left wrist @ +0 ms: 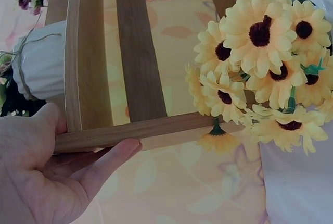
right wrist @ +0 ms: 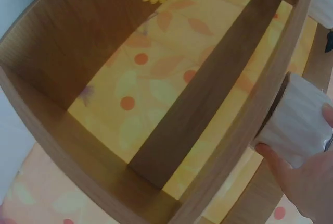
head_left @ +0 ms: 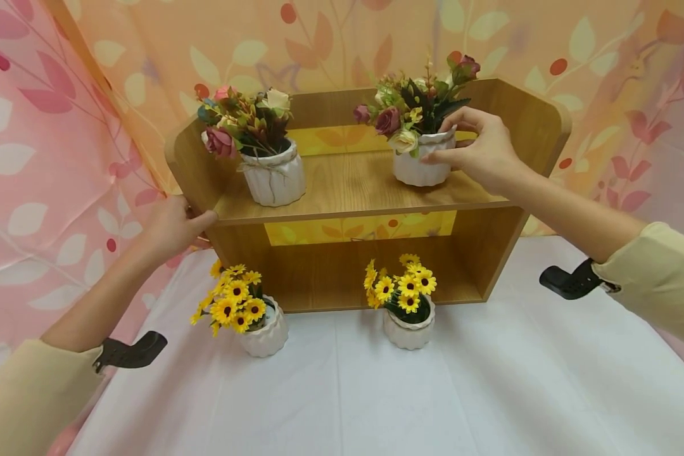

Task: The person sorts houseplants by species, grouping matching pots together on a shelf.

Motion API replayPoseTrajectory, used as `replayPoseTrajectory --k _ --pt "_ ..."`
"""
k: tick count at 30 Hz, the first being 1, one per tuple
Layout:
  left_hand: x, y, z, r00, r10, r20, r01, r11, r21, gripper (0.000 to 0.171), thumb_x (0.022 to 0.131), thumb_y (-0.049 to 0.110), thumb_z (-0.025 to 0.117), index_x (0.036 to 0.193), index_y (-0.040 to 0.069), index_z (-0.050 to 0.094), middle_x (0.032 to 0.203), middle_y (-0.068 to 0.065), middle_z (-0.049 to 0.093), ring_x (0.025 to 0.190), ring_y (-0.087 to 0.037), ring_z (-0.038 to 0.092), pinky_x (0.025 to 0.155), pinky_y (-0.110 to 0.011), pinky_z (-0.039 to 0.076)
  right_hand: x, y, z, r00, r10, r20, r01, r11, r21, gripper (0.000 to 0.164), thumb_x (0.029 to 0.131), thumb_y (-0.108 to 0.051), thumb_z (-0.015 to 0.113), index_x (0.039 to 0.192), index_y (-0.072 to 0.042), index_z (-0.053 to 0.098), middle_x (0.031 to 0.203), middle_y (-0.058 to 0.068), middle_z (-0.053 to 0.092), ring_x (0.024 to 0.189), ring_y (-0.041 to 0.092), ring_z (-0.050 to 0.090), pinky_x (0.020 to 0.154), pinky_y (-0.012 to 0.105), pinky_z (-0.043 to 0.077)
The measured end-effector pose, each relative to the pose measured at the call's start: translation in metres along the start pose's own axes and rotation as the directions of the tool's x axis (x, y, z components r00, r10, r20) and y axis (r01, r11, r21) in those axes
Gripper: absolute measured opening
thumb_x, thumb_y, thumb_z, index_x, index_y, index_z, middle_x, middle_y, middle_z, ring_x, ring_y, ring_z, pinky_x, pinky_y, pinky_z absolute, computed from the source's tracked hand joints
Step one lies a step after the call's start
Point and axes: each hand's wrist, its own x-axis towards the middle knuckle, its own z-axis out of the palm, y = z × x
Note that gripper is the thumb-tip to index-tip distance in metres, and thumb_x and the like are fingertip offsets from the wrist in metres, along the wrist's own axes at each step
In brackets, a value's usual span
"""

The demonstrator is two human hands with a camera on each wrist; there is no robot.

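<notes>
A two-tier wooden shelf stands at the back of the table. My right hand grips the white pot of a rose arrangement by its right side, over the right part of the upper board. In the right wrist view, thumb and fingers lie around that pot. My left hand holds the shelf's left side at the upper board's front corner; the left wrist view shows its thumb above and its fingers below the wooden edge. Another potted rose arrangement stands on the upper board's left part.
Two white pots with yellow sunflowers, a left one and a right one, stand on the white tablecloth before the shelf. A leaf-patterned curtain hangs close behind. Black straps with camera mounts sit on both wrists.
</notes>
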Motion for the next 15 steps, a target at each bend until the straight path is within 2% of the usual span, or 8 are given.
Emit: replayPoseTrajectory --k 8,11,15 --pt "0.0 0.001 0.0 1.0 -0.006 0.004 0.006 1.0 -0.01 0.064 0.109 0.032 0.052 0.15 -0.013 0.036 0.138 -0.04 0.057 0.116 -0.052 0.068 0.07 -0.031 0.065 -0.003 0.016 -0.003 1.0 -0.027 0.005 0.027 1.0 -0.016 0.031 0.088 -0.007 0.085 0.108 -0.014 0.062 0.118 -0.004 0.056 0.083 -0.003 0.072 0.067 0.017 0.06" --pt "0.0 0.001 0.001 1.0 -0.005 0.003 0.006 1.0 -0.012 0.064 0.109 0.032 0.052 0.151 -0.013 0.036 0.139 -0.04 0.057 0.116 -0.053 0.067 0.069 -0.03 0.065 -0.004 0.019 -0.003 0.999 -0.037 0.007 0.037 0.999 0.003 0.031 0.088 -0.007 0.084 0.108 -0.016 0.063 0.121 -0.003 0.056 0.084 -0.002 0.072 0.069 0.017 0.06" --pt "0.0 0.002 0.001 1.0 0.0 -0.006 0.0 1.0 -0.006 0.063 0.109 0.032 0.052 0.15 -0.014 0.037 0.137 -0.04 0.058 0.115 -0.052 0.068 0.068 -0.028 0.064 -0.006 0.021 -0.004 0.998 -0.055 0.011 0.055 0.998 0.006 0.033 0.089 -0.006 0.083 0.113 -0.017 0.063 0.123 -0.003 0.057 0.093 0.004 0.072 0.072 0.016 0.059"
